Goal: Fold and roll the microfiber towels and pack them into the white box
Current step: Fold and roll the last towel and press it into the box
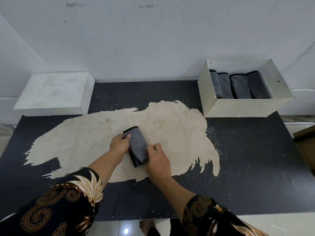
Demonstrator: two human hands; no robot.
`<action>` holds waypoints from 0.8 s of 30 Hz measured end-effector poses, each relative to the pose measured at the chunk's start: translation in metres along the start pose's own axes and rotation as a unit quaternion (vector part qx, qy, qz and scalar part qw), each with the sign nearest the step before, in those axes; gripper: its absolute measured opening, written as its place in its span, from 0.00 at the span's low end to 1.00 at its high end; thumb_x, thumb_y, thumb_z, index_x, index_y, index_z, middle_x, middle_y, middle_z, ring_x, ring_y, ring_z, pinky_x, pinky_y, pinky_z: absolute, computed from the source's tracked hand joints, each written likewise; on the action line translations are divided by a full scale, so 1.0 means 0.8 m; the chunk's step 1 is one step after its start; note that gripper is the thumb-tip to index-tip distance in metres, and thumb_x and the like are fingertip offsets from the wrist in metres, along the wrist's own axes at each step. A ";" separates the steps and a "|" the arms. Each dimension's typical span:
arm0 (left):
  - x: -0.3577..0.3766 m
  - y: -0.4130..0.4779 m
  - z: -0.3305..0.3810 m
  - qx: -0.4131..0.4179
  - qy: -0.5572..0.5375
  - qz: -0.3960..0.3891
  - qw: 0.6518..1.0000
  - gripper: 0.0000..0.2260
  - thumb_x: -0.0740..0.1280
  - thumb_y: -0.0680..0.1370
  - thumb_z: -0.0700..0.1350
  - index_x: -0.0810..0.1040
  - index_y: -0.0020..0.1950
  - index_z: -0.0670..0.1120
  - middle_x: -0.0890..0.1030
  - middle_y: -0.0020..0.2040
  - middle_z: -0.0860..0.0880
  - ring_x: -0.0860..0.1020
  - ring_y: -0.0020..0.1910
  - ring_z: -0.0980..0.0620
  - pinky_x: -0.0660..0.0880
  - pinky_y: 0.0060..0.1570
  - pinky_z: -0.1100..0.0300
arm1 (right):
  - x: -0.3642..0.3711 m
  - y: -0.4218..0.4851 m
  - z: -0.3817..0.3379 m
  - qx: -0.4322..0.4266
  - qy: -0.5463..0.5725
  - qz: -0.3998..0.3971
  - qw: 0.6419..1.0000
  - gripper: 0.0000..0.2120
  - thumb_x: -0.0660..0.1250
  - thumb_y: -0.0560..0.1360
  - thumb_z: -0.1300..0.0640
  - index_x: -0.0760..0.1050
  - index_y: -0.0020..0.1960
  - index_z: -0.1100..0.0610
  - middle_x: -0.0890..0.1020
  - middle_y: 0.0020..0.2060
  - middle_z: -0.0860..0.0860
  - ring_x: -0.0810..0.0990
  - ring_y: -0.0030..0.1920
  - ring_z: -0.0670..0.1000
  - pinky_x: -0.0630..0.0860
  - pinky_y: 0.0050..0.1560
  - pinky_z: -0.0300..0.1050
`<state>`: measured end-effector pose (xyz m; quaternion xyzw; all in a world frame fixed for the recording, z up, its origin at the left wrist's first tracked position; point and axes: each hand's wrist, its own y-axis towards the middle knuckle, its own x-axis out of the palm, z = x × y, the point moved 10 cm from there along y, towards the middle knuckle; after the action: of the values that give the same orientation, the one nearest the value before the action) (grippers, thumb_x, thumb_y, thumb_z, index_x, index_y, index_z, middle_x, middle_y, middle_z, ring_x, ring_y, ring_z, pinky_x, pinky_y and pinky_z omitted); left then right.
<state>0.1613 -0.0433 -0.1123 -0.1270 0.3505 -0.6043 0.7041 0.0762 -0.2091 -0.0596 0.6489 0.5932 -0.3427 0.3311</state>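
Observation:
A grey microfiber towel [137, 145] with black edging lies rolled on the worn pale patch in the middle of the dark table [247, 159]. My left hand [119, 144] grips the roll's left side, thumb on top. My right hand [158, 159] holds its right, nearer end with curled fingers. The white box [245, 106] stands at the table's back right. Inside it lie several rolled grey towels [238, 86] side by side, filling its left and middle part.
The white box lid [52, 94] lies upside up at the table's back left, against the white wall. A brown object [305, 142] juts in at the right edge. Tiled floor and a foot show below the table's near edge.

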 end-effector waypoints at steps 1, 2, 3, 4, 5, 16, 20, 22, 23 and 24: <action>-0.001 0.003 -0.002 -0.004 -0.006 -0.002 1.000 0.08 0.66 0.81 0.46 0.78 0.52 0.42 0.81 0.56 0.41 0.80 0.54 0.40 0.79 0.55 0.43 | 0.003 -0.001 -0.004 -0.019 -0.014 -0.004 1.000 0.12 0.67 0.69 0.68 0.70 0.50 0.58 0.72 0.47 0.56 0.70 0.33 0.54 0.62 0.27 0.42; -0.002 0.007 -0.003 -0.008 -0.006 -0.002 1.000 0.08 0.66 0.80 0.46 0.78 0.49 0.41 0.81 0.54 0.41 0.80 0.53 0.40 0.79 0.55 0.43 | 0.004 -0.001 -0.006 -0.035 -0.027 -0.009 0.999 0.13 0.67 0.68 0.69 0.70 0.49 0.58 0.72 0.47 0.56 0.70 0.32 0.54 0.63 0.27 0.42; -0.004 0.009 -0.004 -0.009 0.003 0.000 1.000 0.08 0.67 0.80 0.45 0.78 0.46 0.41 0.82 0.53 0.41 0.80 0.52 0.40 0.80 0.54 0.42 | 0.008 -0.002 -0.006 -0.044 -0.039 -0.018 0.998 0.13 0.67 0.68 0.69 0.69 0.49 0.58 0.71 0.47 0.56 0.71 0.33 0.55 0.64 0.26 0.42; -0.006 0.015 -0.006 -0.007 0.019 0.006 1.000 0.09 0.68 0.79 0.46 0.78 0.44 0.42 0.82 0.51 0.40 0.81 0.51 0.39 0.80 0.52 0.42 | 0.012 -0.002 -0.006 -0.048 -0.049 -0.031 0.997 0.14 0.68 0.68 0.69 0.69 0.50 0.57 0.71 0.48 0.56 0.72 0.35 0.55 0.66 0.27 0.43; -0.009 0.019 -0.009 -0.006 0.041 0.017 0.999 0.09 0.68 0.78 0.47 0.78 0.43 0.42 0.83 0.49 0.40 0.81 0.49 0.39 0.80 0.51 0.43 | 0.015 -0.003 -0.005 -0.052 -0.054 -0.044 0.996 0.14 0.68 0.69 0.68 0.69 0.50 0.57 0.71 0.50 0.56 0.72 0.37 0.55 0.68 0.28 0.43; -0.033 0.003 0.003 0.015 0.238 0.094 0.967 0.17 0.67 0.76 0.59 0.83 0.41 0.46 0.83 0.39 0.45 0.81 0.42 0.44 0.74 0.39 0.57 | 0.018 -0.004 -0.014 -0.082 -0.023 -0.082 0.993 0.20 0.59 0.77 0.38 0.82 0.53 0.51 0.69 0.59 0.52 0.70 0.57 0.53 0.76 0.50 0.48; -0.024 -0.003 0.009 0.048 0.290 0.065 0.954 0.12 0.65 0.79 0.50 0.81 0.43 0.44 0.82 0.40 0.45 0.80 0.43 0.44 0.70 0.36 0.58 | 0.032 0.028 0.001 0.055 0.067 -0.121 0.989 0.12 0.66 0.77 0.47 0.82 0.45 0.54 0.69 0.64 0.53 0.69 0.63 0.54 0.73 0.61 0.50; -0.019 -0.010 0.006 0.057 0.286 0.041 0.956 0.08 0.65 0.78 0.44 0.80 0.42 0.44 0.81 0.40 0.45 0.79 0.42 0.44 0.68 0.33 0.58 | 0.028 0.044 0.007 0.138 0.114 -0.115 0.977 0.06 0.72 0.74 0.53 0.76 0.48 0.52 0.75 0.55 0.52 0.76 0.56 0.54 0.76 0.58 0.51; -0.017 -0.014 0.003 0.058 0.282 0.026 0.957 0.07 0.64 0.78 0.42 0.79 0.42 0.44 0.80 0.40 0.45 0.79 0.42 0.45 0.67 0.32 0.59 | 0.028 0.049 0.009 0.183 0.145 -0.122 0.965 0.12 0.73 0.73 0.55 0.72 0.53 0.53 0.76 0.53 0.52 0.77 0.54 0.54 0.77 0.55 0.50; -0.016 -0.018 -0.002 0.054 0.274 0.012 0.960 0.05 0.64 0.77 0.41 0.78 0.43 0.43 0.80 0.41 0.45 0.78 0.42 0.45 0.68 0.33 0.58 | 0.033 0.051 0.011 0.231 0.182 -0.141 0.945 0.19 0.73 0.73 0.57 0.68 0.59 0.55 0.77 0.54 0.54 0.78 0.55 0.55 0.78 0.51 0.49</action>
<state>0.1495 -0.0342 -0.1003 0.0854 0.4983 -0.6255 0.5942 0.1176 -0.2057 -0.0855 0.6683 0.6335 -0.3899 0.0071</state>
